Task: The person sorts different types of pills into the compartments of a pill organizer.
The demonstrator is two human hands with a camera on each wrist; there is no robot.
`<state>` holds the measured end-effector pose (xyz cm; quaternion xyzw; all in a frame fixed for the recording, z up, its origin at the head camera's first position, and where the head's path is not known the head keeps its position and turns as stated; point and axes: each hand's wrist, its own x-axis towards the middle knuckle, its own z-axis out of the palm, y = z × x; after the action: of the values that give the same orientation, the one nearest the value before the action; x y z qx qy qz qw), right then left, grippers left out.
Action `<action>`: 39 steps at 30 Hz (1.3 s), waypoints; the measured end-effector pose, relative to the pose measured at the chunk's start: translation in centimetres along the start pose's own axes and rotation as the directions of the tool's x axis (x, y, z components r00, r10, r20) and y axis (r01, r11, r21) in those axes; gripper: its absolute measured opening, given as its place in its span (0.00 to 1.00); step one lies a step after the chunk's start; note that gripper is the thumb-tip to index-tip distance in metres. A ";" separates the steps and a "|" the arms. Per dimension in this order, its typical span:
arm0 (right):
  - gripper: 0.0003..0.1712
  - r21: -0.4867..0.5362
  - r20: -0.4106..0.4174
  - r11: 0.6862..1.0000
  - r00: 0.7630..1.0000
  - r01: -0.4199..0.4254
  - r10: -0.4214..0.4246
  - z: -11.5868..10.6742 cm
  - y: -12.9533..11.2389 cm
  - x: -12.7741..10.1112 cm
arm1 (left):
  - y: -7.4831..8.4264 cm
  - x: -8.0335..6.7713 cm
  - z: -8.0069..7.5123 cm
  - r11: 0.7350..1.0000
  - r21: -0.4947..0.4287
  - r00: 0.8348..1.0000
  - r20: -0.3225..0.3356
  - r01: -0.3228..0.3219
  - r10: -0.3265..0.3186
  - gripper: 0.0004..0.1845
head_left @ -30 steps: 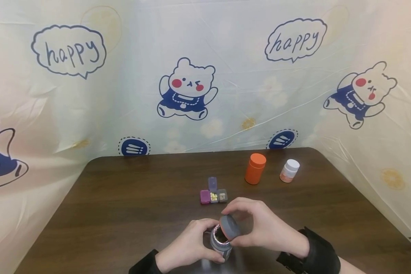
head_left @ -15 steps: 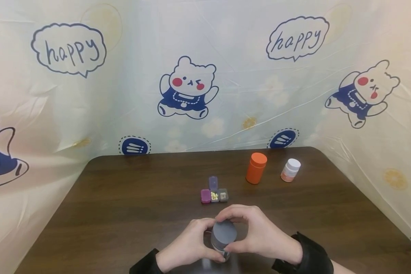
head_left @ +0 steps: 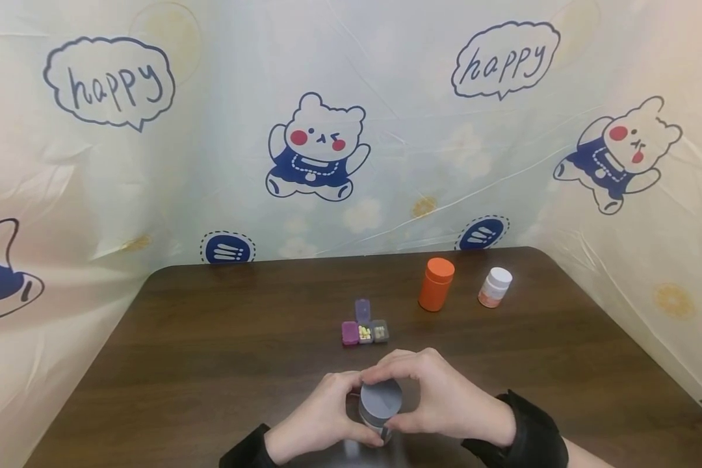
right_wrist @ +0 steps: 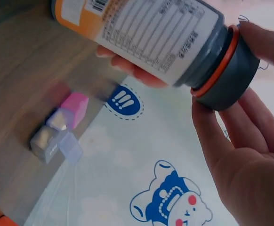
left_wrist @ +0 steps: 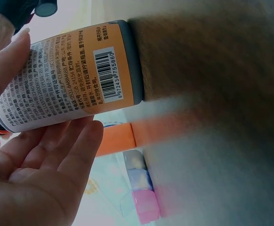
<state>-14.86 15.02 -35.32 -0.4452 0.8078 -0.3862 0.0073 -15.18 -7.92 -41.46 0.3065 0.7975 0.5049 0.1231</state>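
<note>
The right hand (head_left: pixel 444 403) curled its fingers and thumb around the grey cap (head_left: pixel 381 398) of a grey bottle (head_left: pixel 376 422), which stood on the dark wooden table (head_left: pixel 210 364) at the near edge, at about six o'clock from the small pill box (head_left: pixel 365 332). The left hand (head_left: pixel 318 419) wrapped around the bottle's body from nine o'clock and steadied it; the left wrist view showed those fingers (left_wrist: pixel 57 150) lying along the printed label (left_wrist: pixel 66 80). In the right wrist view the cap (right_wrist: pixel 224 75) sat over the neck against an orange ring (right_wrist: pixel 217 63), so the step in hand looked like seating and twisting the cap. The next move probably called for a firm turn by the right hand while the left kept the body from spinning. An orange bottle (head_left: pixel 436 285) and a white-capped bottle (head_left: pixel 494 287) stood well apart at about one o'clock.
</note>
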 end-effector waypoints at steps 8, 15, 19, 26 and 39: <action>0.29 -0.043 -0.026 0.999 0.999 -0.022 0.021 0.3 0.1 0.2 | 0.0 0.0 -0.1 1.000 -0.003 1.000 0.002 0.013 -0.013 0.29; 0.27 -0.064 -0.053 0.998 0.998 -0.026 0.022 0.8 0.4 0.2 | 0.0 0.0 -0.1 1.000 -0.007 1.000 -0.004 0.004 -0.004 0.28; 0.28 -0.073 -0.111 0.997 0.994 -0.025 0.017 1.6 0.6 0.1 | -0.1 -0.1 0.0 1.000 0.002 1.000 -0.012 -0.017 0.018 0.28; 0.53 0.097 -0.046 0.988 0.991 -0.122 0.127 3.3 1.5 -0.4 | -0.1 -0.1 -0.1 0.998 0.065 0.999 -0.027 -0.022 0.024 0.26; 0.43 0.450 0.040 0.886 0.994 -0.112 0.105 2.0 3.1 -1.8 | -0.2 0.1 -0.1 1.000 0.016 1.000 0.001 -0.014 0.014 0.29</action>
<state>-15.29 16.09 -39.29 -0.3882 0.7197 -0.5589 0.1377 -15.40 -7.94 -41.60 0.3135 0.7993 0.4991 0.1175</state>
